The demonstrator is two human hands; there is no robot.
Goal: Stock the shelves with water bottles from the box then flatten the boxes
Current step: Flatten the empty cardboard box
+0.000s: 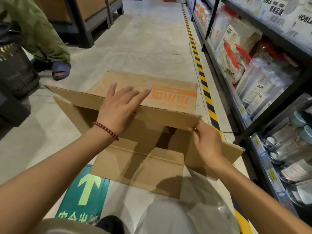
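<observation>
One brown box (143, 132) sits open on the floor in the middle of the frame. The left hand (118, 108) lies on its far flap, fingers spread. The right hand (207, 142) pinches the flap's right corner.

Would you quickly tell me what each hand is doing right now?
Left hand: open, fingers spread over the cardboard box.
Right hand: pinching the box's corner.

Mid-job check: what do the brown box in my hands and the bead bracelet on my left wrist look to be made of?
Brown printed box: corrugated cardboard, matte; fluting shows along the cut flap edges, with orange print on the outside. Dark red bead bracelet: small round beads with a slight sheen, possibly wood or stone; the look leaves it open. Left hand rests on a flap; right hand pinches its corner.
</observation>
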